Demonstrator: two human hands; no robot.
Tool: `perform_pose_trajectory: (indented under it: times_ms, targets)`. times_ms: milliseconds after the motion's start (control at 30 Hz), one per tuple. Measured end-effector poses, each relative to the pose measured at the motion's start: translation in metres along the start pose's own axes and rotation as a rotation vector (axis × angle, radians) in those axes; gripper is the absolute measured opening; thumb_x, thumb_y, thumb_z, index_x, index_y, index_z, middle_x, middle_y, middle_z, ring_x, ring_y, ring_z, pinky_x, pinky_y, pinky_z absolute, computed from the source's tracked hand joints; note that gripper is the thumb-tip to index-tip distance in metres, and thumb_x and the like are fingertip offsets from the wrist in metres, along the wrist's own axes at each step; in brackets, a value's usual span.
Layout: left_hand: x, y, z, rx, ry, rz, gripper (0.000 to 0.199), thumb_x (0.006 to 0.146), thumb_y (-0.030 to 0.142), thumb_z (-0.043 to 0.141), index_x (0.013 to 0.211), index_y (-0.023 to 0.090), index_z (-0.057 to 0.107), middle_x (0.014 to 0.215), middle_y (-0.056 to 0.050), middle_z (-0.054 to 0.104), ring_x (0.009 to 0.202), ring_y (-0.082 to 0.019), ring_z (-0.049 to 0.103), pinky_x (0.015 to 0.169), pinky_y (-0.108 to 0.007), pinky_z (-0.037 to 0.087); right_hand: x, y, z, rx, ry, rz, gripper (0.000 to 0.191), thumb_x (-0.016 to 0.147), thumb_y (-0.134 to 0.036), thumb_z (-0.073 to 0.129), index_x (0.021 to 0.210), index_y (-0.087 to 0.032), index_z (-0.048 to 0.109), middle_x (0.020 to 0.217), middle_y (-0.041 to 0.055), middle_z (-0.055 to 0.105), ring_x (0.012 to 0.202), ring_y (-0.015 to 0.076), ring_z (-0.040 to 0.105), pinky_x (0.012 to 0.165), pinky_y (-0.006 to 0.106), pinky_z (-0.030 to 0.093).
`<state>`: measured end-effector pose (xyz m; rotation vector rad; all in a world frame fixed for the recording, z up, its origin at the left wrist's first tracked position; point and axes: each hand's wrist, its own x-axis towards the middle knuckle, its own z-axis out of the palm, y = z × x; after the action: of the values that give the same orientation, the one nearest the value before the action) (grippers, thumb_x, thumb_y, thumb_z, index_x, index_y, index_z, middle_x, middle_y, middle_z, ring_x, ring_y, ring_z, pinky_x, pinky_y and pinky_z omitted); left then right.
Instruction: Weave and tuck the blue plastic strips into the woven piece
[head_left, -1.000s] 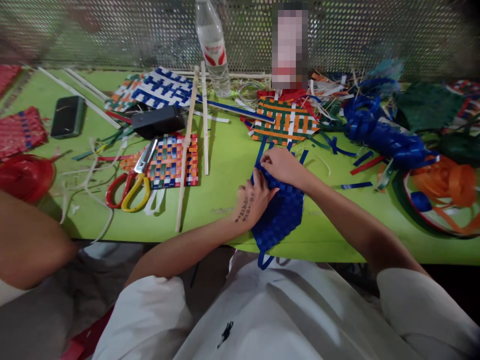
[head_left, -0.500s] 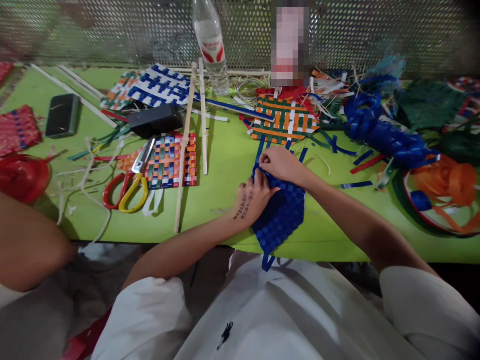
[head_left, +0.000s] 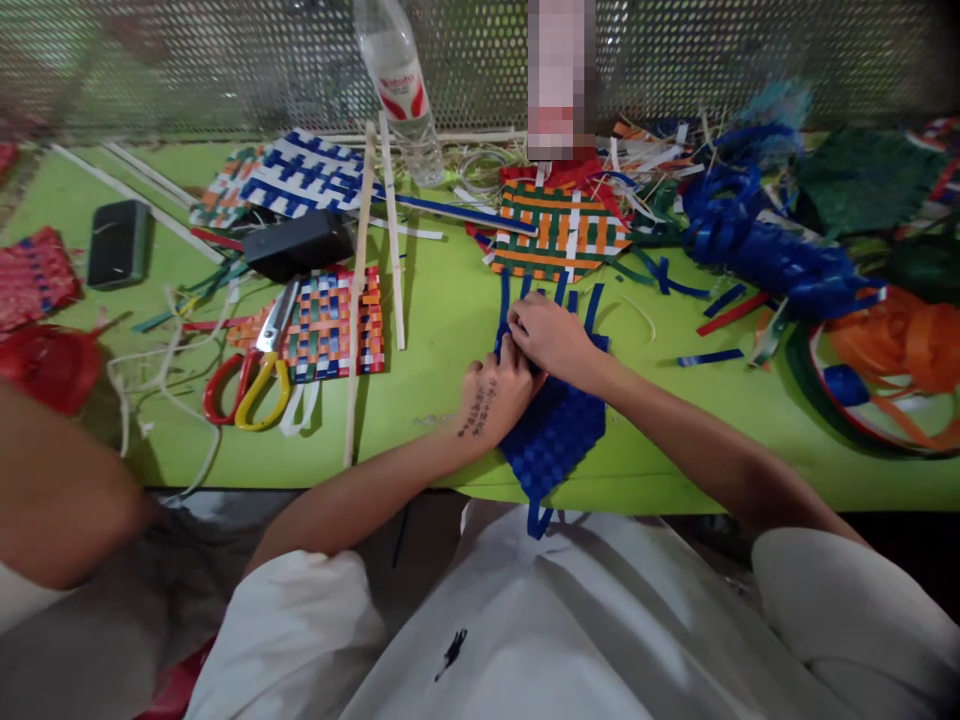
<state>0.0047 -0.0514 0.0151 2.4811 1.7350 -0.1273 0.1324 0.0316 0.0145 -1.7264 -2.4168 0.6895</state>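
Note:
A blue woven piece (head_left: 559, 425) lies at the table's front edge, with loose strips sticking out at its far end and a blue loop hanging over the edge. Both hands are on its upper left part. My left hand (head_left: 499, 395) rests there with bent fingers gripping the weave. Against it and partly over its fingertips is my right hand (head_left: 551, 335), its fingers curled and pinched on the blue weave. The fingertips of both are largely hidden.
Scissors (head_left: 259, 365) lie left beside a multicoloured woven piece (head_left: 322, 325) and a thin wooden stick (head_left: 360, 300). Farther back are a black box (head_left: 296, 245), a bottle (head_left: 405, 100) and an orange-green weave (head_left: 551, 225). Blue strip coils (head_left: 772, 250) are right. Another person's limb (head_left: 60, 480) is far left.
My right hand has shifted slightly down and closer over my left fingers, covering my left thumb more. The whole view has shifted a little.

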Motion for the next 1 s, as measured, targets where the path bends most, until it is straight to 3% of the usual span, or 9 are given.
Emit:
perform_pose_trajectory:
  times_ms: [67, 167, 267, 367, 500, 567, 667, 800, 1000]
  targets:
    - [0.0, 0.0, 0.001, -0.003, 0.012, -0.012, 0.063, 0.123, 0.046, 0.037, 0.16, 0.003, 0.066, 0.157, -0.031, 0.07, 0.11, -0.036, 0.082, 0.086, -0.047, 0.066, -0.007, 0.002, -0.004, 0.057, 0.044, -0.044, 0.025, 0.111, -0.016, 0.055, 0.119, -0.02, 0.078, 0.132, 0.0149, 0.077, 0.114, 0.0299, 0.073, 0.09, 0.039, 0.055]
    - [0.002, 0.001, 0.004, -0.002, 0.039, -0.027, 0.07, 0.123, 0.054, 0.032, 0.161, 0.004, 0.064, 0.148, -0.029, 0.074, 0.107, -0.038, 0.081, 0.081, -0.048, 0.063, -0.024, 0.021, -0.02, 0.211, 0.245, -0.128, 0.03, 0.113, -0.021, 0.056, 0.133, -0.026, 0.078, 0.134, 0.0126, 0.077, 0.114, 0.028, 0.073, 0.1, 0.041, 0.059]
    - [0.005, 0.0, 0.007, -0.008, 0.07, -0.045, 0.074, 0.122, 0.063, 0.032, 0.155, 0.007, 0.068, 0.14, -0.027, 0.076, 0.102, -0.038, 0.081, 0.076, -0.047, 0.059, -0.039, 0.058, -0.042, 0.249, 0.474, -0.018, 0.029, 0.114, -0.029, 0.055, 0.131, -0.026, 0.079, 0.134, 0.0144, 0.075, 0.108, 0.0282, 0.073, 0.095, 0.043, 0.061]
    - [0.011, -0.008, 0.005, -0.05, 0.127, -0.074, 0.065, 0.119, 0.068, 0.045, 0.143, 0.016, 0.076, 0.148, -0.021, 0.073, 0.101, -0.036, 0.081, 0.074, -0.044, 0.057, -0.046, 0.099, -0.053, 0.264, 0.568, 0.068, 0.024, 0.11, -0.026, 0.06, 0.125, -0.024, 0.079, 0.124, 0.0142, 0.076, 0.102, 0.0275, 0.074, 0.091, 0.042, 0.061]
    - [0.02, -0.022, 0.0, -0.173, 0.185, 0.009, 0.054, 0.114, 0.067, 0.061, 0.14, 0.023, 0.078, 0.147, -0.014, 0.074, 0.115, -0.033, 0.079, 0.084, -0.041, 0.061, -0.047, 0.128, -0.047, 0.397, 0.493, 0.066, 0.018, 0.106, -0.027, 0.066, 0.116, -0.02, 0.079, 0.119, 0.0143, 0.08, 0.11, 0.0296, 0.077, 0.088, 0.04, 0.062]
    - [0.024, -0.024, -0.002, -0.211, 0.204, 0.076, 0.053, 0.111, 0.064, 0.069, 0.142, 0.021, 0.077, 0.146, -0.015, 0.074, 0.128, -0.034, 0.074, 0.102, -0.042, 0.063, -0.049, 0.132, -0.043, 0.459, 0.394, 0.08, 0.016, 0.104, -0.028, 0.07, 0.114, -0.02, 0.081, 0.118, 0.014, 0.083, 0.11, 0.03, 0.078, 0.089, 0.041, 0.063]
    - [0.03, -0.019, -0.003, -0.208, 0.189, 0.188, 0.06, 0.109, 0.062, 0.074, 0.148, 0.016, 0.075, 0.147, -0.019, 0.071, 0.139, -0.036, 0.067, 0.124, -0.048, 0.055, -0.053, 0.136, -0.043, 0.464, 0.243, 0.07, 0.013, 0.098, -0.028, 0.077, 0.108, -0.021, 0.084, 0.113, 0.013, 0.085, 0.106, 0.0307, 0.079, 0.092, 0.044, 0.064]
    - [0.034, -0.007, 0.001, -0.137, 0.15, 0.31, 0.07, 0.107, 0.062, 0.075, 0.157, 0.012, 0.073, 0.151, -0.023, 0.069, 0.14, -0.041, 0.065, 0.122, -0.052, 0.054, -0.06, 0.142, -0.046, 0.392, 0.194, 0.017, 0.015, 0.091, -0.021, 0.082, 0.105, -0.022, 0.087, 0.107, 0.0104, 0.086, 0.1, 0.0295, 0.079, 0.093, 0.045, 0.061]
    - [0.03, -0.011, 0.023, -0.121, 0.264, 0.237, 0.08, 0.105, 0.072, 0.073, 0.155, 0.009, 0.075, 0.139, -0.023, 0.074, 0.129, -0.043, 0.069, 0.11, -0.056, 0.057, -0.069, 0.149, -0.035, 0.315, 0.232, -0.195, 0.016, 0.101, -0.029, 0.08, 0.107, -0.025, 0.094, 0.107, 0.0111, 0.085, 0.094, 0.0284, 0.076, 0.087, 0.043, 0.061]
